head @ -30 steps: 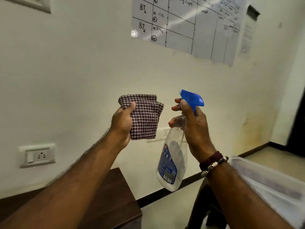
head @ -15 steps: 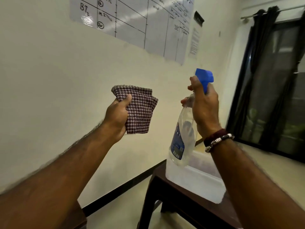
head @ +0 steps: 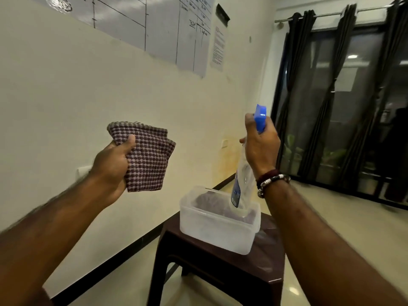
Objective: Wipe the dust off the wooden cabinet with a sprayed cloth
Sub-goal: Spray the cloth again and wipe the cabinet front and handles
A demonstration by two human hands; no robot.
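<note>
The cloth [head: 146, 160], a folded checked rag in dark and pale squares, is held up at chest height in front of the cream wall [head: 66, 96], pinched along its left edge by the left hand [head: 111, 164], whose thumb lies across the front layer while the fingers close on it from behind. It looks soft and light; the free corners flop to the right and the layers splay apart at the edge, so I judge it will sag and unfold unless it is taken in a bunched handful or flat under the palm, which would suit wiping better than this edge pinch. Well apart to the right, the right hand [head: 261, 147] is wrapped tight around the neck of the spray bottle [head: 242, 184], fingers closed below the blue trigger head [head: 260, 118]. The clear body hangs down, its base over a translucent plastic tub [head: 216, 228]. The bottle seems rigid and only partly filled, though blur makes the level hard to read; smooth plastic may be slippery when wet, so the neck is the sound place to hold it. The tub stands on a dark brown stool [head: 220, 266] on the pale tiled floor [head: 331, 217]. Something purplish lies in the tub, indistinct. Dark curtains [head: 331, 96] hang over a window at the right. The wooden cabinet is not in view, so wiping is not yet begun.
</note>
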